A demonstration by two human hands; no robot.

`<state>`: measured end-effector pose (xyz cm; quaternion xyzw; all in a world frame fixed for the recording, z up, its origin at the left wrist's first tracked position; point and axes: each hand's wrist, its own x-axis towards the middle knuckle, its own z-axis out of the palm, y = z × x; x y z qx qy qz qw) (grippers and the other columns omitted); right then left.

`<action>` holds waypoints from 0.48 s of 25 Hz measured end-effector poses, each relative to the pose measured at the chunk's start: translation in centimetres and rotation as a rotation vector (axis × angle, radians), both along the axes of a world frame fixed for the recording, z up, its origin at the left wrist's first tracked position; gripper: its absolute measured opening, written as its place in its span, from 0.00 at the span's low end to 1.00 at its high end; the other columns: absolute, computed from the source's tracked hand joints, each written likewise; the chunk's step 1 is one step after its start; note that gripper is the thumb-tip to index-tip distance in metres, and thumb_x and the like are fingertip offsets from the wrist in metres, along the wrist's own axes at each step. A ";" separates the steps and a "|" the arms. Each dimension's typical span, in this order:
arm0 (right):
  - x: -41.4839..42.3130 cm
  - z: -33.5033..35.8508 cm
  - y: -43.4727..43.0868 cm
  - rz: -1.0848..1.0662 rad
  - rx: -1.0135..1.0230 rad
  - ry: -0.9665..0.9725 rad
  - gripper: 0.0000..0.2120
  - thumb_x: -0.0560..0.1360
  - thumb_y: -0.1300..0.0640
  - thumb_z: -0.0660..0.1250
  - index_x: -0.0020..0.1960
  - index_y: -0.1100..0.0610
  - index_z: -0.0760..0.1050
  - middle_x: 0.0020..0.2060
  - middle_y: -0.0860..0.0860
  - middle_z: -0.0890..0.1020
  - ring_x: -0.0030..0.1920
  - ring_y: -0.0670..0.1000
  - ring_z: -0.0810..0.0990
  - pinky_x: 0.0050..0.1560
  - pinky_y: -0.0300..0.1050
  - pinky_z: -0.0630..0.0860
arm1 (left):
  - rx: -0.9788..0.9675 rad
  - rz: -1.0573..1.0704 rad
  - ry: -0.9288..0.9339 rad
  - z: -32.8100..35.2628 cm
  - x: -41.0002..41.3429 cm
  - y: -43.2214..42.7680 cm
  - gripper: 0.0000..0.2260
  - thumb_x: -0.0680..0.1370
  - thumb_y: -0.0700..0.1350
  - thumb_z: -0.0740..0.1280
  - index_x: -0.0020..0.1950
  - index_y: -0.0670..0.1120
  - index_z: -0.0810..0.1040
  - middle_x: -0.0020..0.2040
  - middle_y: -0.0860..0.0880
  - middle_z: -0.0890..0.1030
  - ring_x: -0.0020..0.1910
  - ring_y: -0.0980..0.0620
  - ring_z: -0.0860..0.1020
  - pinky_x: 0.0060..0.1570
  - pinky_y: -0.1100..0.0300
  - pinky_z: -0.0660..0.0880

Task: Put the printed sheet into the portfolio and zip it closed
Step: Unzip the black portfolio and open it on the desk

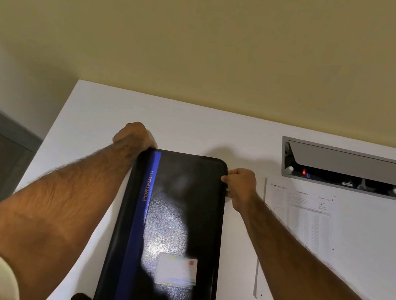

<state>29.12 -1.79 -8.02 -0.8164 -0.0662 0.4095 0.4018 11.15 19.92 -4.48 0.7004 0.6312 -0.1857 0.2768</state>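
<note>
Portfolio (172,234): black, closed, frame centre.
Left hand (134,136): gripping its top-left corner.
Right hand (240,187): pinching its right edge, possibly the zipper.
Printed sheet (303,219): right, on the surface (220,135).

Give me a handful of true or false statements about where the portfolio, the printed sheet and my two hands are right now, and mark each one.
1. The portfolio lies flat on the white table with its cover shut. True.
2. The printed sheet is already inside the portfolio. False: it lies on the table to the right of the portfolio.
3. The left hand is at the portfolio's far left corner. True.
4. The right hand is resting on the printed sheet. False: it is at the portfolio's right edge near the far corner.
5. The cable box set into the table has its lid shut. False: the lid is tilted up, showing sockets and a red light.
</note>
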 end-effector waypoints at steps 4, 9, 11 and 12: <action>-0.1 -0.2 -0.1 -0.005 0.000 -0.027 0.04 0.76 0.67 0.69 0.43 0.61 0.79 0.48 0.62 0.82 0.48 0.63 0.83 0.44 0.50 0.83 | -0.016 -0.049 0.082 0.5 0.8 0.2 0.09 0.70 0.46 0.72 0.40 0.42 0.75 0.40 0.45 0.77 0.43 0.44 0.78 0.46 0.54 0.75; 0.0 -0.3 -0.2 -0.014 -0.013 -0.062 0.07 0.76 0.67 0.69 0.41 0.59 0.78 0.47 0.62 0.82 0.47 0.62 0.83 0.38 0.44 0.80 | 0.004 -0.107 0.134 -0.3 1.3 0.7 0.09 0.74 0.46 0.69 0.46 0.41 0.75 0.46 0.43 0.78 0.48 0.43 0.78 0.54 0.51 0.75; 0.1 -0.4 -0.3 -0.004 -0.016 -0.068 0.06 0.77 0.66 0.69 0.41 0.59 0.78 0.47 0.61 0.82 0.47 0.61 0.83 0.39 0.45 0.81 | 0.122 -0.104 0.166 -0.7 1.2 0.3 0.12 0.76 0.46 0.68 0.56 0.41 0.77 0.54 0.42 0.80 0.56 0.42 0.78 0.57 0.50 0.73; 0.1 -0.5 -0.3 0.003 -0.017 -0.072 0.07 0.77 0.66 0.69 0.41 0.59 0.78 0.46 0.61 0.82 0.46 0.61 0.83 0.39 0.44 0.81 | 0.178 -0.119 0.189 -0.9 1.3 0.1 0.14 0.77 0.45 0.68 0.60 0.42 0.77 0.58 0.42 0.80 0.59 0.41 0.77 0.59 0.50 0.71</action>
